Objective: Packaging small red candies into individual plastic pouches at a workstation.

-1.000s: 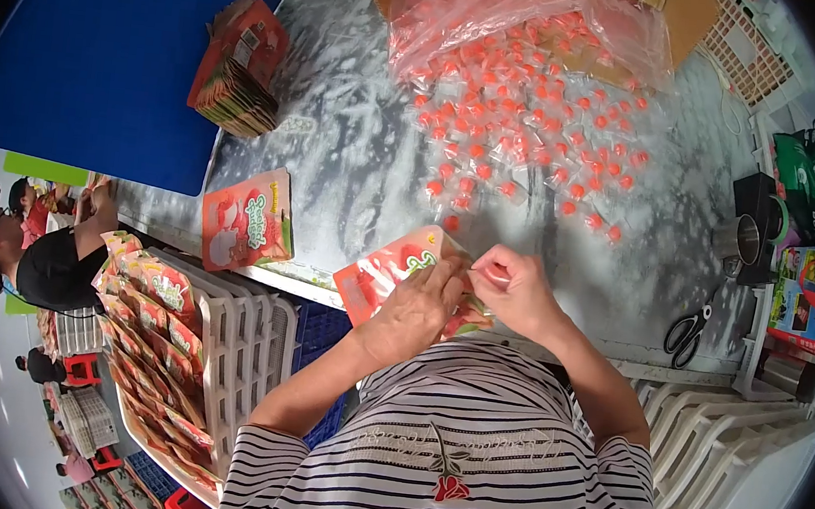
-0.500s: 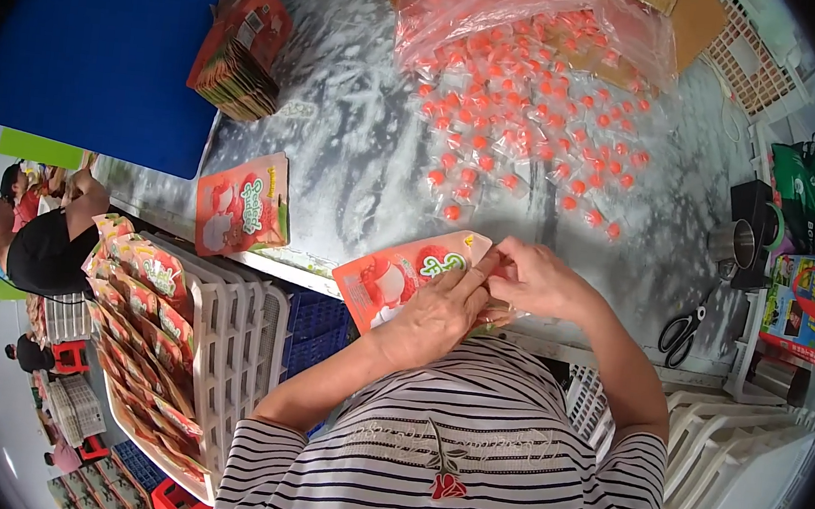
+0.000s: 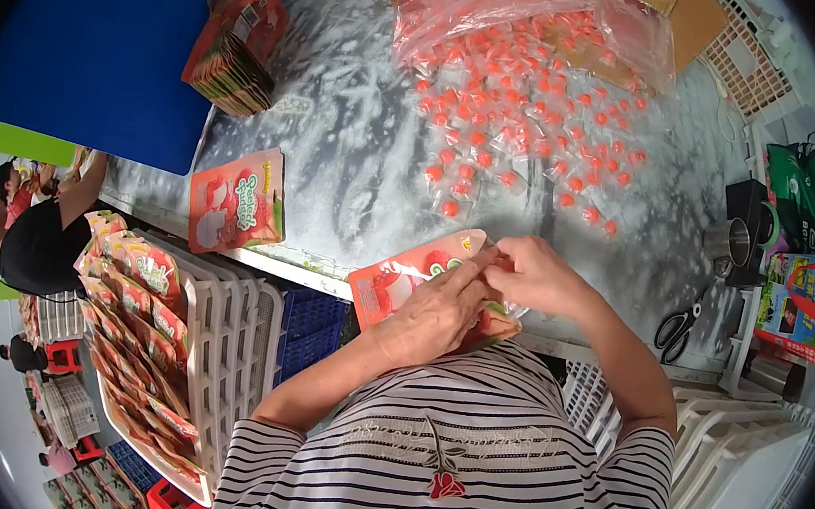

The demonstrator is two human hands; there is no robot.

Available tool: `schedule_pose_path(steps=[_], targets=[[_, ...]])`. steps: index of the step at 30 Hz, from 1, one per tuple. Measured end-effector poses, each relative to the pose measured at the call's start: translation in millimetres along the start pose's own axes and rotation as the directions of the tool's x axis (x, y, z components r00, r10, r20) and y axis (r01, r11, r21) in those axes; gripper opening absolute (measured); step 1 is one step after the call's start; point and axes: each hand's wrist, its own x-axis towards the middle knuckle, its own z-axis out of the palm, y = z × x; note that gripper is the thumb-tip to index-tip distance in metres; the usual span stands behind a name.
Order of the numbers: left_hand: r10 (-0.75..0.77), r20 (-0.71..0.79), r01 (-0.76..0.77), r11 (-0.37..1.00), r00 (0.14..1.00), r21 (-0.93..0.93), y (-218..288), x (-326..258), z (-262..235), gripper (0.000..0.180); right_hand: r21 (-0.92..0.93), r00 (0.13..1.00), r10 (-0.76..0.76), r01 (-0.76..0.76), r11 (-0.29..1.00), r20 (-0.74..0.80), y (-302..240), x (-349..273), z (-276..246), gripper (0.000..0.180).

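Observation:
A red and pink printed pouch (image 3: 386,290) is held at the table's near edge, close to my body. My left hand (image 3: 439,312) lies across its front, fingers closed on it. At the pouch's upper right corner my right hand (image 3: 531,274) pinches, with its fingertips partly hidden behind the left hand's fingers. A second flat pouch (image 3: 236,201) of the same kind lies on the table to the left. Beyond my hands, many small clear-wrapped red balls (image 3: 514,118) spill from a pink plastic bag (image 3: 510,9) in a cardboard box (image 3: 696,27).
A bundle of pouches (image 3: 234,66) stands by a blue board (image 3: 104,39). Left of me, a white crate (image 3: 233,336) holds upright filled pouches. Scissors (image 3: 678,332), a metal cup (image 3: 726,241) and stacked white crates (image 3: 731,462) are on the right. A person (image 3: 37,229) sits at far left.
The held pouch and both hands have shifted slightly; the pouch's lower part by my body shows more now. My hands keep their grip. The person at far left has moved an arm.

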Motion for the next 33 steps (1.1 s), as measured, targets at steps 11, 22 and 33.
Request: schedule_pose_path(steps=[11, 22, 33], targets=[[-0.116, 0.015, 0.116, 0.993, 0.993, 0.011, -1, 2, -1, 0.016, 0.169, 0.988, -0.042, 0.068, 0.983, -0.152, 20, 7, 18, 0.021], [-0.097, -0.033, 0.096, 0.995, 0.995, -0.030, -7, 1, 0, 0.019, 0.372, 0.997, 0.000, -0.031, 0.928, 0.083, 10, -7, -2, 0.037], [-0.035, 0.000, 0.034, 0.999, 0.999, -0.039, 2, 3, 2, 0.014, 0.040, 0.946, -0.198, 0.215, 0.976, -0.258, 21, 1, 25, 0.021]])
